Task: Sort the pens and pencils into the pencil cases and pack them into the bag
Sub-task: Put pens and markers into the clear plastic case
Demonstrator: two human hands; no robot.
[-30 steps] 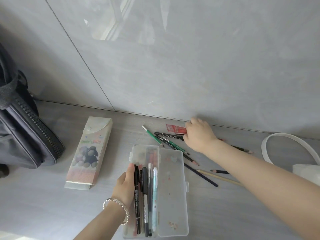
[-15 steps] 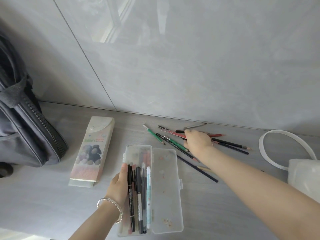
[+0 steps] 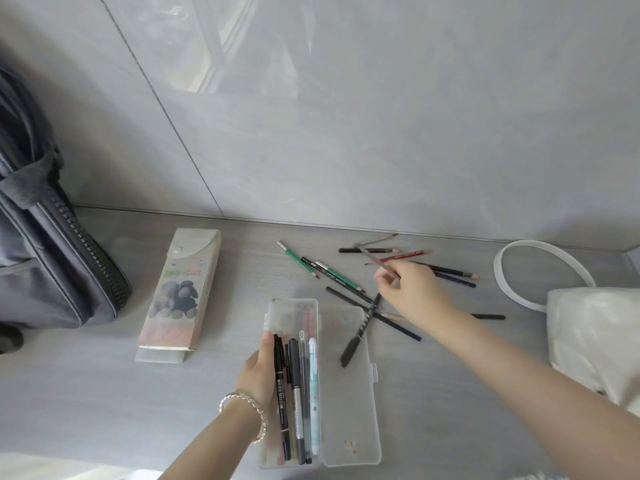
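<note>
We steady the clear plastic pencil case [image 3: 346, 393], which lies open on the grey table [image 3: 104, 410], with our left hand [image 3: 261, 372] pressed flat against its left edge, fingers unclenched and gripping nothing, beside the row of black and pale blue pens [image 3: 298, 393] already laid in the tray. Our right hand [image 3: 410, 292] pinches a thin grey pencil [image 3: 375, 259] raised out of the scattered pile of coloured pencils [image 3: 332, 271] near the wall, while a black pen [image 3: 360, 330] hangs slanting below the palm (whether the fingers truly hold it we cannot tell). To do this well, we should judge pen from pencil first, then lay the item lengthwise in its proper case. The printed cardboard pencil case [image 3: 180, 296] and grey zipped bag [image 3: 52, 265] wait to the left.
</note>
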